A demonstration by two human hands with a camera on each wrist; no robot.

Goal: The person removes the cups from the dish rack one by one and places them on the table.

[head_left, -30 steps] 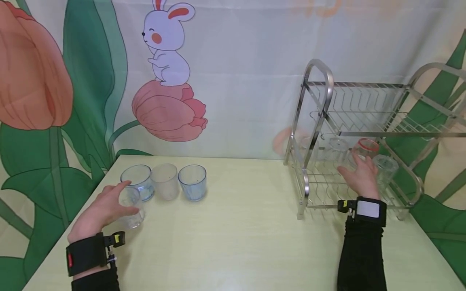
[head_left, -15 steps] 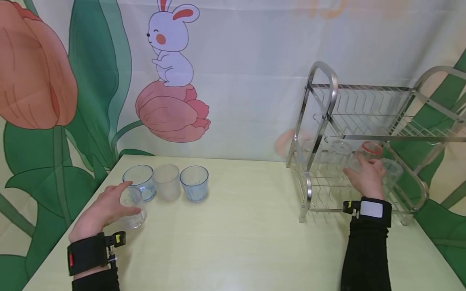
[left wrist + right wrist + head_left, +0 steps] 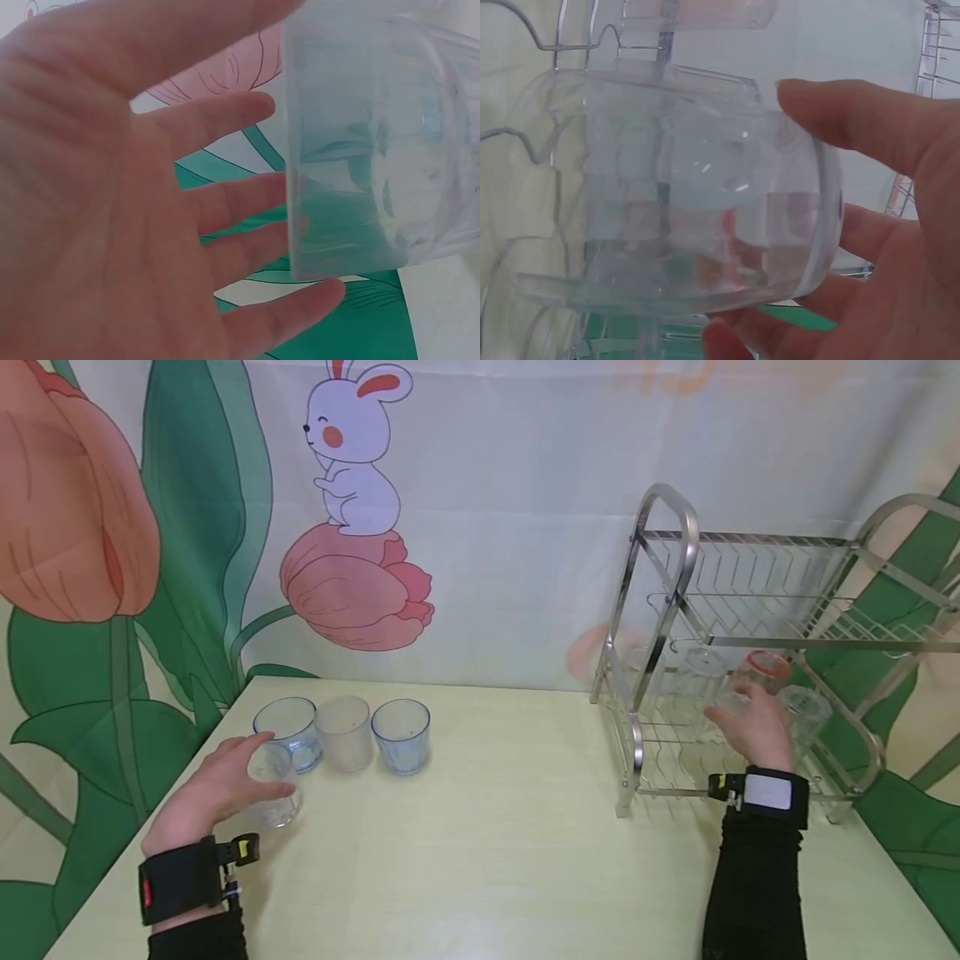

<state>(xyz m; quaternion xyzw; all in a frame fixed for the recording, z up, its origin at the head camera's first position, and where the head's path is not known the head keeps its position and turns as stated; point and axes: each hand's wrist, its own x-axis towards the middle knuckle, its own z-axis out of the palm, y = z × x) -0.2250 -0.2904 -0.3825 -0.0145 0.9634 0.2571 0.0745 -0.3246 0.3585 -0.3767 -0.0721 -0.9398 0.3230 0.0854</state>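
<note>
The right grip (image 3: pixel 759 727) holds a glass (image 3: pixel 705 195) (clear).

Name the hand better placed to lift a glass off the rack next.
The right hand, probably: it holds a clear glass in the rack; the left hand is across the table.

Four glasses (image 3: pixel 343 735) at the table's (image 3: pixel 480 852) left, rack (image 3: pixel 817 642) at right, more glasses (image 3: pixel 806 712) on its lower tier (image 3: pixel 667 792)
</note>
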